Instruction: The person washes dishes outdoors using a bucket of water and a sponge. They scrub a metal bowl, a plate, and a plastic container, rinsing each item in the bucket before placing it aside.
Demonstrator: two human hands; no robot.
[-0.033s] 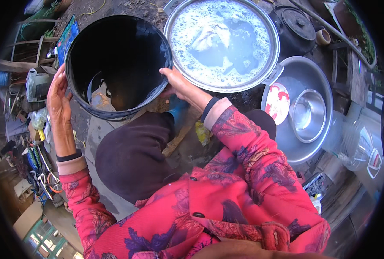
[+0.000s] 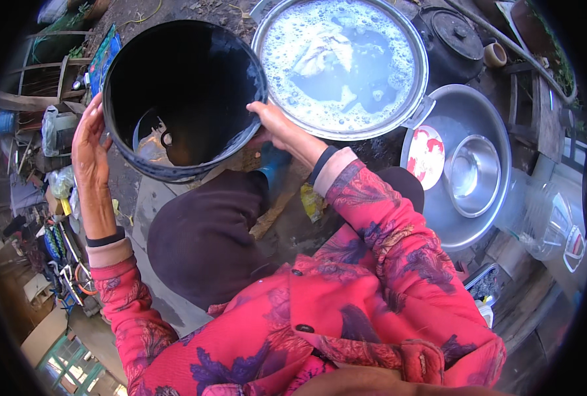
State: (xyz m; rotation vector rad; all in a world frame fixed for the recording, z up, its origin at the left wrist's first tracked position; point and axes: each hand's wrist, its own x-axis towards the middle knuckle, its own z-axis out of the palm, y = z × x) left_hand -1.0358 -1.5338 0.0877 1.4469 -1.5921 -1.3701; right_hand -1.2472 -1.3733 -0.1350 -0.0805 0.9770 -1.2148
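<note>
Both my hands hold a large, round black bucket (image 2: 168, 173), tilted so that its mouth faces me. My left hand (image 2: 91, 175) lies along the outside of its left wall, fingers pressed up against it. At the right, my right hand (image 2: 277, 127) grips the rim, its thumb on the edge and the other fingers mostly hidden. Inside the bucket it is dark, with a pale shiny patch low at the near left; whether that is water I cannot tell. Just right of it stands a metal pot (image 2: 346, 137) of foamy, cloudy water with a pale lump (image 2: 323, 56) in it.
A wide grey basin (image 2: 432, 221) at the right holds a red-and-white dish (image 2: 426, 157) and a smaller metal bowl (image 2: 471, 177). Behind it sits a dark lidded pot (image 2: 455, 36). A clear plastic jug (image 2: 554, 231) stands at the far right. Clutter (image 2: 59, 181) lines the left.
The black bucket has shifted very slightly to the right and up, both hands staying on it. Nothing else visibly differs.
</note>
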